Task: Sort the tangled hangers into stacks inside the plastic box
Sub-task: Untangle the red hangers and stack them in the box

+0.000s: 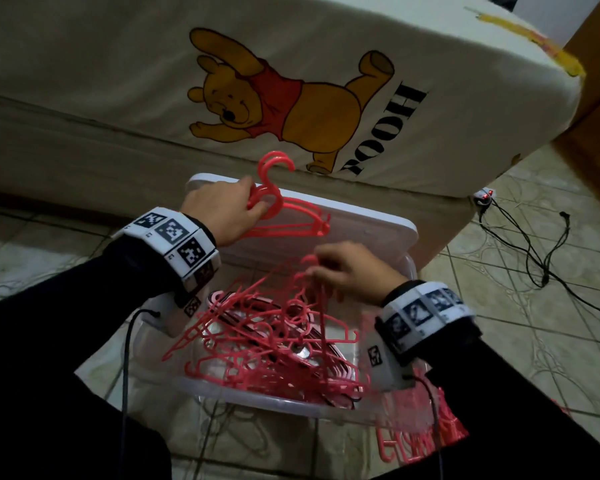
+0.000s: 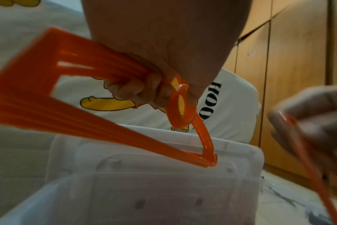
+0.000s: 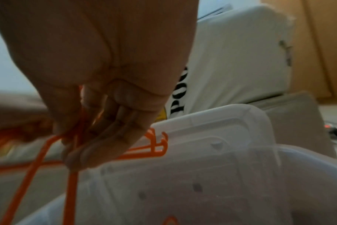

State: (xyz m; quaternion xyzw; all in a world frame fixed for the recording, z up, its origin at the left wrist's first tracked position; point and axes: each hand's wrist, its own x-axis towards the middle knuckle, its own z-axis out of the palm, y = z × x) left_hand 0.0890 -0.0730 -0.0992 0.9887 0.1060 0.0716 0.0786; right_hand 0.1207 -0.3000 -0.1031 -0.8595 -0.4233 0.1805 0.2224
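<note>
One cream fabric-covered mattress (image 1: pixel 378 46) printed with a yellow cartoon bear fills the background, lying on a pale tiled floor (image 1: pixel 534 237) with black cables (image 1: pixel 520 244) trailing beside it. Just in front of it sits the clear plastic storage box (image 1: pixel 243 398), and a white plastic lid (image 1: pixel 368 223) leans behind the box, against the mattress. Inside the box lies a tangled heap of thin pinkish-red plastic hangers (image 1: pixel 257 341), their hooks and bars crossing in every direction; a few more hangers (image 1: pixel 416 441) lie on the floor by the box's near right corner. Above the far edge of the box, the left hand (image 1: pixel 222 213) has its fingers curled tightly round a neat bundle of aligned red hangers (image 1: pixel 291 216), gripping them just under the hooks, with the bundle's far shoulder end touching the lid in the left wrist view. Near it, over the heap, the right hand (image 1: pixel 347 271) pinches a single thin red hanger (image 3: pixel 71 190) between thumb and curled fingers, the hanger hanging down toward the tangle; this hand is blurred.
</note>
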